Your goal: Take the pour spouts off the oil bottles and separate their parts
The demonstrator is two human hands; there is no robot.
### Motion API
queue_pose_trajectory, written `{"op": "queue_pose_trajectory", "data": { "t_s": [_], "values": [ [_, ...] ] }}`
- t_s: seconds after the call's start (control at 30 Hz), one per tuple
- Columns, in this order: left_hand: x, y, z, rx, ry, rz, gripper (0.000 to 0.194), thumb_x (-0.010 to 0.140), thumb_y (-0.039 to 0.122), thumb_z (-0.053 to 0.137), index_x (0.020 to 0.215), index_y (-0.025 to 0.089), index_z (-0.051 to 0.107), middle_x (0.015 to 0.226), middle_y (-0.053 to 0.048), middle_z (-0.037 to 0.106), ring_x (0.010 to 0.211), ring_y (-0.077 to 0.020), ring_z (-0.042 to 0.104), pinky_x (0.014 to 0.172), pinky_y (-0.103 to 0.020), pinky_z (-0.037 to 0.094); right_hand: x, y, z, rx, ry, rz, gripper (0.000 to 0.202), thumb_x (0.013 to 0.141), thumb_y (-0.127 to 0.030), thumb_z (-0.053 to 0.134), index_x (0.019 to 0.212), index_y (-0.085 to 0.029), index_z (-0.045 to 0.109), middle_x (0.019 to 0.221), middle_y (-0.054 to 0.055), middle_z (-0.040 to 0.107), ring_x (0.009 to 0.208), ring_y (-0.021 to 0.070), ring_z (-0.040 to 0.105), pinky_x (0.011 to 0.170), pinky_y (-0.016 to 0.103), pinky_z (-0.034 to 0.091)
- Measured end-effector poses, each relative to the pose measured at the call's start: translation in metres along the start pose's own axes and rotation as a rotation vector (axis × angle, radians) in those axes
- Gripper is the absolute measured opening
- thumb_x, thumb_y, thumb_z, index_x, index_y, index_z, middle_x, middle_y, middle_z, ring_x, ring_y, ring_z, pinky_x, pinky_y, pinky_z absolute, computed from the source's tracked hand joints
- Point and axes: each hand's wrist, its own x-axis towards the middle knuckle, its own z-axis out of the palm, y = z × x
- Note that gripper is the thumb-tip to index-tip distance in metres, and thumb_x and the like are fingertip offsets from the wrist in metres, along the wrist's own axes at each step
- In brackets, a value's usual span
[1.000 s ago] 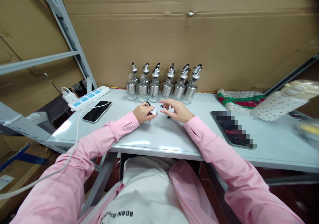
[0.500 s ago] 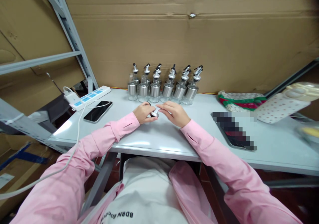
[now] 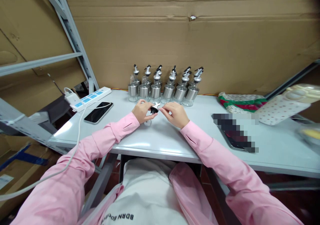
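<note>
My left hand (image 3: 143,111) is closed around a pour spout (image 3: 154,109) with a silver top and a black ribbed stopper, held tilted just above the table. The black stopper faces toward me and the silver end points away. My right hand (image 3: 175,113) has its thumb and forefinger pinched at the spout's right side, against its silver tip. Under my left hand a small clear round thing (image 3: 148,122) lies on the table; I cannot make out what it is. Behind both hands stand glass bottles (image 3: 156,91) with steel sleeves, several topped by similar spouts; two front-left ones have none.
On the left are a phone (image 3: 99,112) and a white power strip (image 3: 91,98) with a cable crossing my left arm. To the right lie a dark, partly pixelated phone (image 3: 236,141), a patterned cloth (image 3: 242,102) and a dotted white bottle (image 3: 277,111). Cardboard (image 3: 140,31) walls the back.
The spout has turned in my left hand, so its black stopper now shows toward me. My right fingertips have shifted slightly right. The clear round thing under my left hand has come into view.
</note>
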Motion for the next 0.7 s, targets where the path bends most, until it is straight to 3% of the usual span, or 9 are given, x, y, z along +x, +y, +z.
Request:
{"op": "queue_pose_trajectory", "data": {
  "t_s": [0.13, 0.33, 0.57, 0.7],
  "values": [
    [0.001, -0.002, -0.001, 0.042, 0.064, -0.062, 0.036, 0.081, 0.051, 0.044, 0.067, 0.018, 0.048, 0.055, 0.003, 0.056, 0.054, -0.0123, 0.052, 0.079, -0.036, 0.037, 0.006, -0.013, 0.007, 0.024, 0.040, -0.024, 0.028, 0.084, -0.042, 0.051, 0.072, -0.017, 0.055, 0.066, 0.003, 0.058, 0.062, 0.0143, 0.050, 0.062, 0.027, 0.032],
    [0.002, -0.006, -0.004, 0.085, 0.145, -0.128, 0.038, 0.081, 0.050, 0.045, 0.060, 0.019, 0.039, 0.048, 0.006, 0.049, 0.046, -0.0102, 0.044, 0.079, -0.036, 0.036, 0.012, -0.021, 0.019, 0.028, 0.079, 0.113, 0.020, 0.082, -0.037, 0.053, 0.078, -0.017, 0.052, 0.072, 0.003, 0.057, 0.063, 0.0146, 0.050, 0.062, 0.025, 0.034],
    [0.003, -0.001, -0.009, 0.059, 0.062, -0.010, 0.027, 0.085, 0.041, 0.043, 0.071, 0.019, 0.049, 0.054, 0.004, 0.050, 0.054, -0.0122, 0.049, 0.078, -0.035, 0.036, 0.010, -0.017, 0.016, 0.079, 0.056, 0.243, 0.015, 0.081, -0.031, 0.045, 0.074, -0.019, 0.049, 0.066, 0.002, 0.053, 0.059, 0.0142, 0.047, 0.058, 0.025, 0.032],
    [0.002, -0.004, -0.006, 0.061, 0.105, 0.042, 0.027, 0.085, 0.042, 0.046, 0.093, 0.018, 0.053, 0.081, -0.005, 0.060, 0.079, -0.0185, 0.055, 0.076, -0.035, 0.038, 0.012, -0.011, 0.011, 0.192, 0.034, 0.352, 0.026, 0.083, -0.032, 0.037, 0.061, -0.019, 0.043, 0.053, -0.001, 0.045, 0.051, 0.0123, 0.041, 0.053, 0.024, 0.027]
  ]
}}
